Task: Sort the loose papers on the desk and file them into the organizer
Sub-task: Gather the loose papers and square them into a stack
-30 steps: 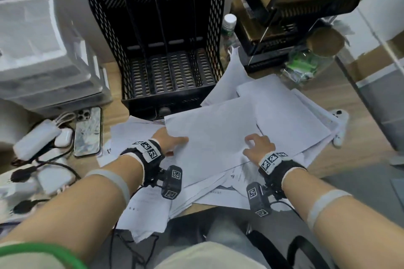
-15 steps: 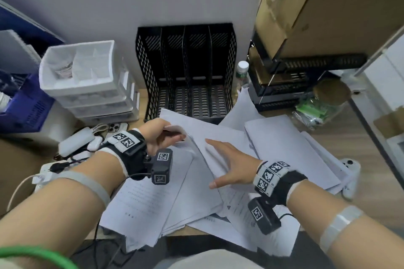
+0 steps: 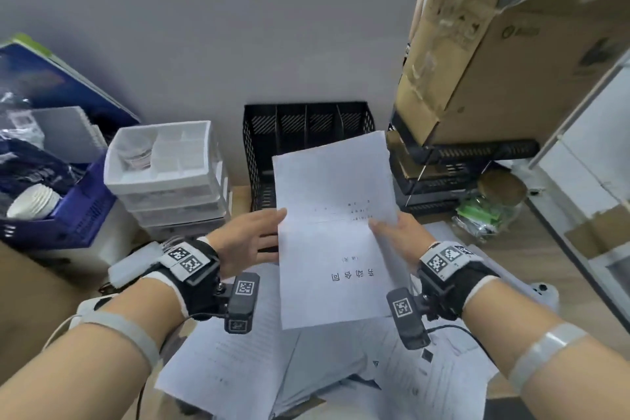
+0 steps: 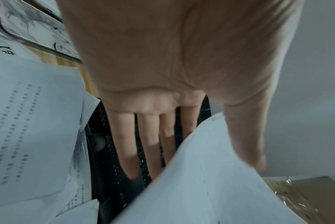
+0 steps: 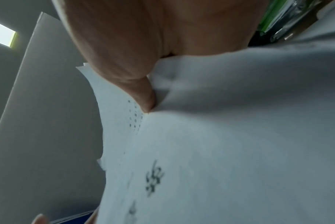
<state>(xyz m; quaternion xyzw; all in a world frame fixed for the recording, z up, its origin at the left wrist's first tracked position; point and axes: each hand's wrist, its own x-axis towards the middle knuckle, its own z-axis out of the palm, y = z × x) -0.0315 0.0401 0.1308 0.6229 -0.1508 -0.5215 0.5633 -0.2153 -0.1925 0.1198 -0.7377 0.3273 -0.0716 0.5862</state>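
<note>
Head view downward over desk, wrist views close, sharing held paper (image 3: 332, 232)

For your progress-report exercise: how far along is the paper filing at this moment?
Done: nothing filed; the visible slots of the black organizer look empty. In hand: one printed document, lifted in front of the organizer, right hand pinching its edge, left hand with straight fingers against the other edge. Left: the pile of loose papers on the desk.
</note>
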